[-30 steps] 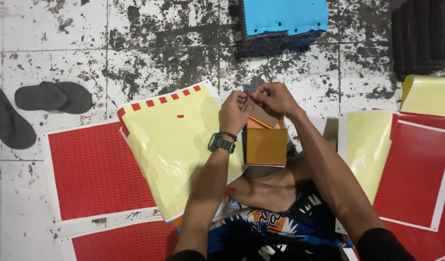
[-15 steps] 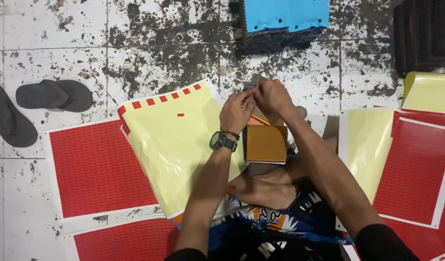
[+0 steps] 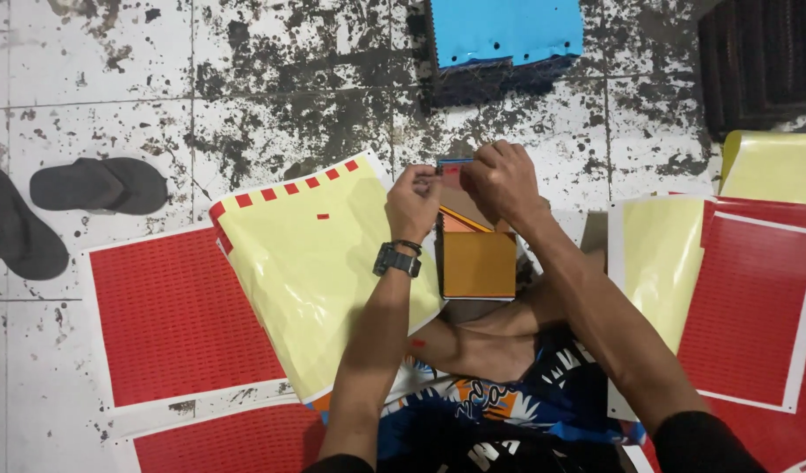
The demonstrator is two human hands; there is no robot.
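Both hands meet at twelve o'clock above a stack of orange card booklets (image 3: 478, 263): left hand (image 3: 413, 200) and right hand (image 3: 499, 180) fingers pinching its small top edge; glossy yellow backing sheet (image 3: 307, 263) lies at nine o'clock.

A booklet (image 3: 478, 263) sits at centre on the floor (image 3: 245, 114); sheets (image 3: 315, 263) lie at nine and three o'clock, sandals (image 3: 96, 186) at ten, a stack (image 3: 504, 35) at twelve.

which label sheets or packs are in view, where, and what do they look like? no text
Orange booklet: centre, under both hands, rectangular.
Yellow backing sheet: left of it, curled, red squares along top edge.
Red sticker sheet: far left on floor, white border.
Red sheets: right, overlapping, white borders.
Blue stack: top centre, rectangular.
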